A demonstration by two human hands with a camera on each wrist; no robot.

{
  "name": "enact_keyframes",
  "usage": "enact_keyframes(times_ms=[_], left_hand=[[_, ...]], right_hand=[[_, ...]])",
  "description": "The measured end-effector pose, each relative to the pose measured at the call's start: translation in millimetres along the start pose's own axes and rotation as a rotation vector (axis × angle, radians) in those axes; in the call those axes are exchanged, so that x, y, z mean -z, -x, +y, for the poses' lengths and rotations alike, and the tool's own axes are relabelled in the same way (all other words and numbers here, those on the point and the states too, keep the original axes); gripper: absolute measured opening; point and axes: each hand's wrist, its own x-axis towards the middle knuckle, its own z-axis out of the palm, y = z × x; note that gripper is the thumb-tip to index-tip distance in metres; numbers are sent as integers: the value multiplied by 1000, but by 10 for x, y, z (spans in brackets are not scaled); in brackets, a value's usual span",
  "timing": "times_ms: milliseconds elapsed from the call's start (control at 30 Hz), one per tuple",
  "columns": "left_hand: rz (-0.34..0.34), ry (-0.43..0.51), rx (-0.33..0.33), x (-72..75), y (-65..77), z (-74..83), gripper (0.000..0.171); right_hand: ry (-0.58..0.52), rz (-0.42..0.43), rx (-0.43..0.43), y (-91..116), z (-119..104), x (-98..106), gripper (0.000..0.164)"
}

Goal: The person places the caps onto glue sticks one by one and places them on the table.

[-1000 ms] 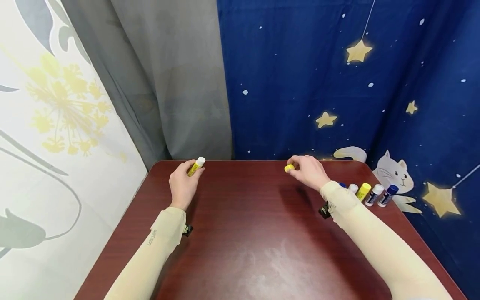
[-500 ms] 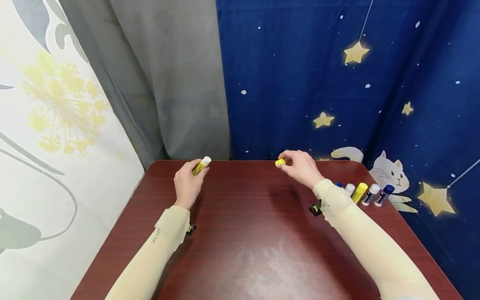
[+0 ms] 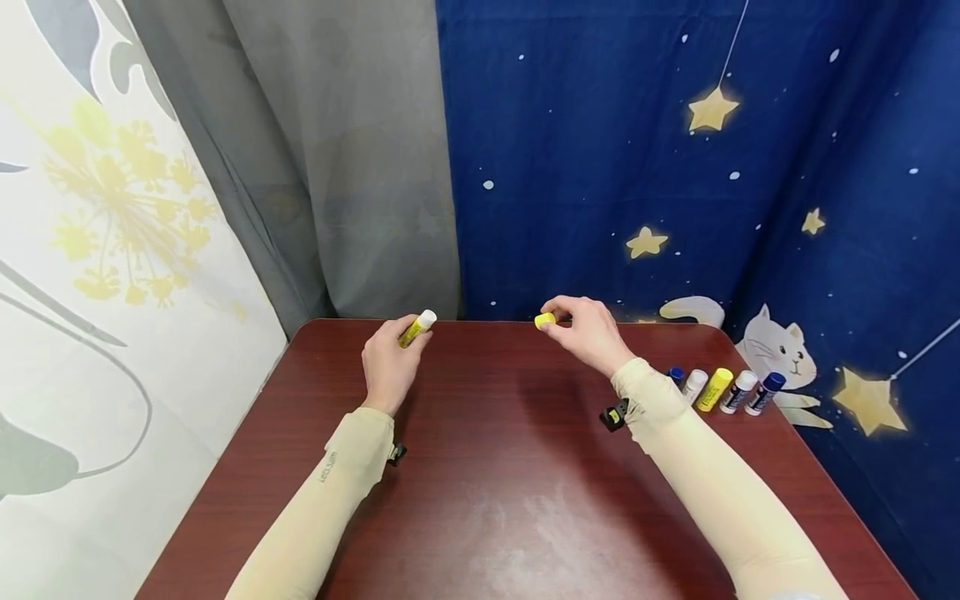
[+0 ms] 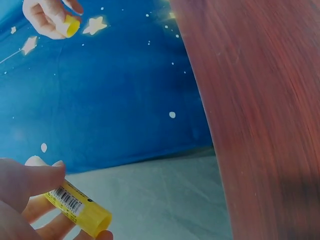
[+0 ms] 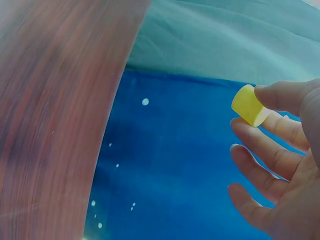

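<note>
My left hand [image 3: 390,364] grips a glue stick [image 4: 80,205] with a yellow barrel, a barcode label and a bare white tip. In the head view that tip leans up and to the right, over the far part of the table. Across from it, my right hand [image 3: 588,335] pinches a short yellow cap [image 5: 248,106] between thumb and fingers, its other fingers spread loosely. Both hands are raised above the table, a gap of bare wood and curtain between them. The left wrist view also catches the yellow cap [image 4: 71,26] at its upper left.
At the right of the brown table [image 3: 480,467] stands a row of several glue sticks, with a yellow one [image 3: 715,390] in the middle and a blue-capped one [image 3: 765,394] at the end. A grey curtain [image 3: 382,167] and a blue starry curtain [image 3: 570,150] hang behind.
Both hands have moved toward each other: the left one rightward with the glue stick, the right one leftward and slightly up with the cap. More of the standing row shows beside the right sleeve.
</note>
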Motion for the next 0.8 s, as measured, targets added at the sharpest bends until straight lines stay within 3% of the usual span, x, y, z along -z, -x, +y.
enact_keyframes(times_ms=[400, 800], left_hand=[[-25, -16, -17, -176, 58, 126, 26], [-30, -15, -35, -287, 114, 216, 28]], right_hand=[[-53, 41, 6, -64, -115, -64, 19], [-120, -1, -3, -80, -322, -111, 20]])
